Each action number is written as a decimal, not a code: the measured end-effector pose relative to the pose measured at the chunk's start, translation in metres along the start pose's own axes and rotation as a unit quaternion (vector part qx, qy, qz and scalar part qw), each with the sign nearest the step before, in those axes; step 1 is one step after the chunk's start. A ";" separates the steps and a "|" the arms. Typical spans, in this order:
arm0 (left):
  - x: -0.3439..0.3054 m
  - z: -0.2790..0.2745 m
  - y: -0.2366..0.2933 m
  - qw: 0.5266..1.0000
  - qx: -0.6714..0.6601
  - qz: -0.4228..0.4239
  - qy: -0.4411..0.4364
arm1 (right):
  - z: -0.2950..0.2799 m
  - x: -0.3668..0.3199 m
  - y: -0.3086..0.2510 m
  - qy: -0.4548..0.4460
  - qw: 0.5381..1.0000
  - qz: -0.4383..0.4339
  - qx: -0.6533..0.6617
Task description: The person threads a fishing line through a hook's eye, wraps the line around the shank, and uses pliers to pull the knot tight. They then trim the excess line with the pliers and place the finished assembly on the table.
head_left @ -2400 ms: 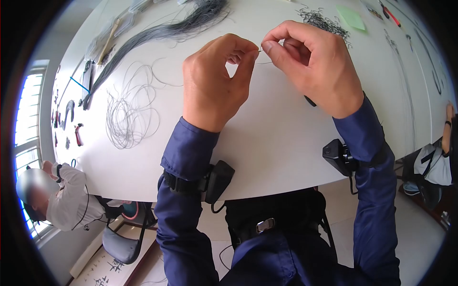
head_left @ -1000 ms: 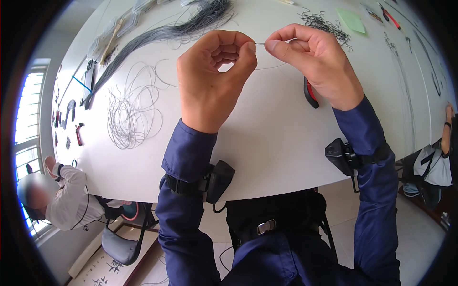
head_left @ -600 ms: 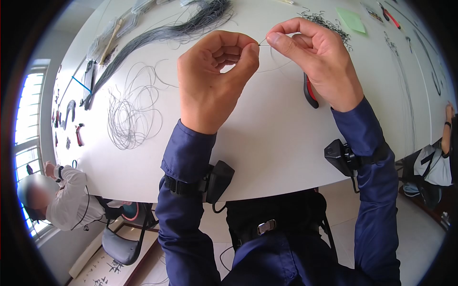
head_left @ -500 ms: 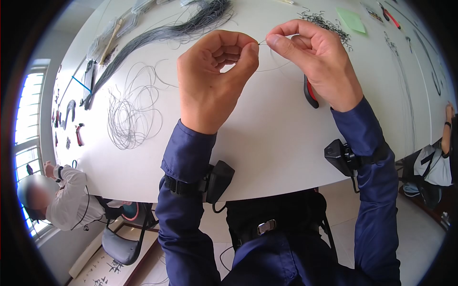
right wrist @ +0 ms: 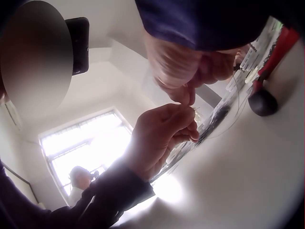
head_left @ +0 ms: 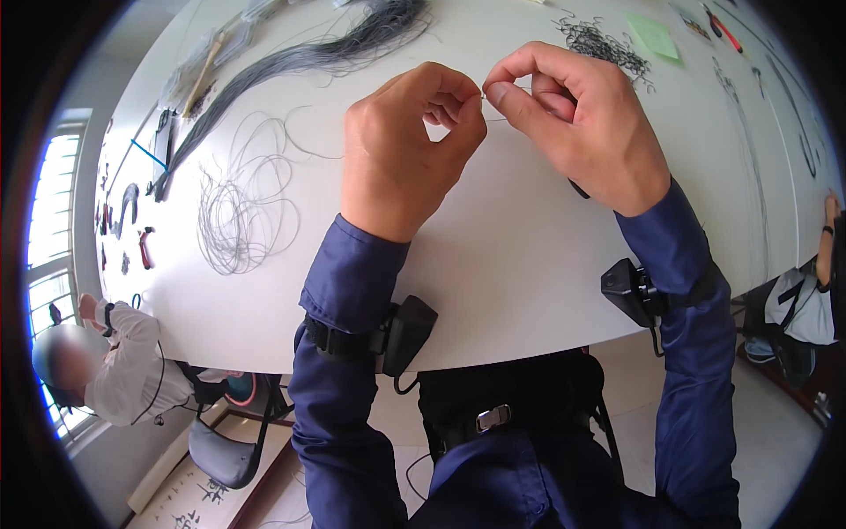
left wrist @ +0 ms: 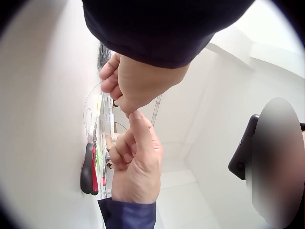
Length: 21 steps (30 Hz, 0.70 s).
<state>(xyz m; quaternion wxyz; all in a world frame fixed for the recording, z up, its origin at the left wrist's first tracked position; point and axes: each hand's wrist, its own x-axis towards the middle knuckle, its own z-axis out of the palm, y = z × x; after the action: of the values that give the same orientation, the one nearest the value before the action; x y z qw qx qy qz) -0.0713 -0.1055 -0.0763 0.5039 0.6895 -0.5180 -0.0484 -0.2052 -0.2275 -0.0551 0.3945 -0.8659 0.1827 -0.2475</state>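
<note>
In the head view the left hand point(head_left: 405, 150) pinches a tiny dark piece between thumb and index finger, with the other fingers curled. The right hand point(head_left: 586, 123) meets it fingertip to fingertip, pinching a thin line point(head_left: 498, 120) that loops below the hands. Whether the piece is a hook cannot be told, as the fingertips cover most of it. Both wrist views show the two hands' fingertips together above the table. Pliers with black and red handles point(left wrist: 87, 169) lie near the right hand, mostly hidden by it in the head view.
On the white table point(head_left: 493, 291) a loose coil of line point(head_left: 238, 220) lies left of the hands. Behind are a long grey bundle of strands point(head_left: 291, 66), a pile of small dark hooks point(head_left: 604, 44) and a green sheet point(head_left: 652, 35). Another person point(head_left: 128, 361) sits at far left.
The left hand has shifted slightly right and down, and the right hand's fingertips have moved down and left to it. The gap between them has closed, and the right hand now covers most of the pliers.
</note>
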 end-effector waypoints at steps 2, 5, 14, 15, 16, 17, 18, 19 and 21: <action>0.000 0.001 0.001 1.000 -0.014 0.004 -0.007 | 0.000 0.002 0.006 -0.010 0.999 0.012 0.036; -0.001 0.002 0.002 0.999 -0.032 0.014 -0.014 | 0.001 0.005 0.018 -0.031 0.991 0.029 0.127; -0.002 -0.005 0.009 0.994 -0.093 -0.025 -0.060 | -0.007 0.005 0.018 -0.111 0.939 0.184 0.269; -0.002 -0.006 0.009 0.993 -0.098 -0.022 -0.058 | -0.007 0.005 0.017 -0.114 0.937 0.187 0.271; -0.002 -0.006 0.009 0.993 -0.102 -0.024 -0.055 | -0.008 0.005 0.015 -0.117 0.936 0.190 0.273; -0.002 -0.006 0.009 0.993 -0.106 -0.026 -0.051 | -0.009 0.005 0.014 -0.121 0.934 0.193 0.275; -0.002 -0.006 0.009 0.992 -0.110 -0.028 -0.048 | -0.008 0.005 0.015 -0.119 0.934 0.195 0.276; -0.002 -0.006 0.009 0.992 -0.113 -0.030 -0.044 | -0.007 0.004 0.015 -0.117 0.933 0.197 0.277; -0.002 -0.007 0.009 0.992 -0.118 -0.034 -0.037 | -0.007 0.005 0.014 -0.118 0.933 0.200 0.274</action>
<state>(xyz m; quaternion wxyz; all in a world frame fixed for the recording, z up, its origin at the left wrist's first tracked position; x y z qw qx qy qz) -0.0742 -0.0993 -0.0670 0.5603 0.6405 -0.5028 -0.1514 -0.2072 -0.2433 -0.0606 0.6766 -0.6925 0.2296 -0.0996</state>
